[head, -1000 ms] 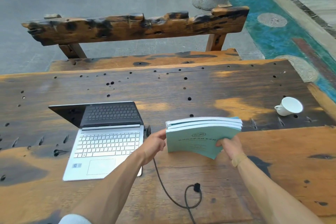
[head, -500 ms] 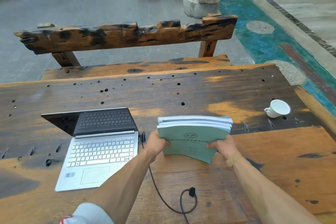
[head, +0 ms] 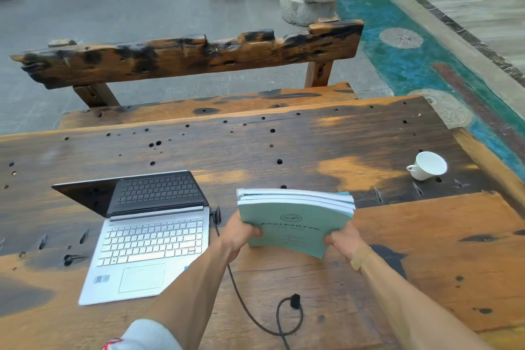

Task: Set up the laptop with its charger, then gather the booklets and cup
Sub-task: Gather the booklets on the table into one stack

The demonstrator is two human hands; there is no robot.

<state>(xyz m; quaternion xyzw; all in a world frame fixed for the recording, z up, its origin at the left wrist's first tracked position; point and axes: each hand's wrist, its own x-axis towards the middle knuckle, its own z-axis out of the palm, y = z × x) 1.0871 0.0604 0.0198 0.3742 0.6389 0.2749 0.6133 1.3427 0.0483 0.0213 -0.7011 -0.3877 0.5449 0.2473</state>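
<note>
- The left hand (head: 240,233) holds the left edge of the booklets (head: 295,221), the thumb on the cover and the fingers closed behind; the forearm reaches forward from a white sleeve (head: 145,335), over the right front corner of the laptop (head: 142,239).
- The right hand (head: 342,241) pinches the lower right corner of the same booklets, the thumb on the front; the forearm comes in from the lower right, and a tan band (head: 360,257) sits at the wrist.
- The booklets are a stack of light green ones, held upright just right of the laptop with the cover facing the person. I count about three, but the exact number I cannot tell.
- One laptop lies open on the table (head: 312,139), the screen tilted far back.
- One black cable (head: 241,295) starts at the right side of the laptop and makes a loop in front of it on the wood.
- One white cup (head: 427,165) stands far right of the laptop, well apart from the hands.
- One bench (head: 184,57) stands behind the laptop, beyond the far table edge.
</note>
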